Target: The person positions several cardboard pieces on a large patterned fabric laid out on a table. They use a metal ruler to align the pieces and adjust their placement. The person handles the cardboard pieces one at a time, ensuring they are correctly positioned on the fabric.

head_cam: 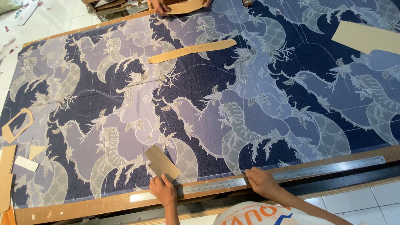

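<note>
Head view: left hand point(163, 189) pinches small card piece point(161, 162), laid on fabric point(233, 96) at near edge. Right hand point(261, 181) presses ruler point(316, 170), fingers flat, together. Chalk lines already cross fabric; no cuts visible, possibly too fine to see. Other card patterns point(192, 49) lie unplaced.

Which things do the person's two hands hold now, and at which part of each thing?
The left hand pinches the small cardboard piece at its near corner. The right hand presses flat on the long metal ruler, near its middle.
</note>
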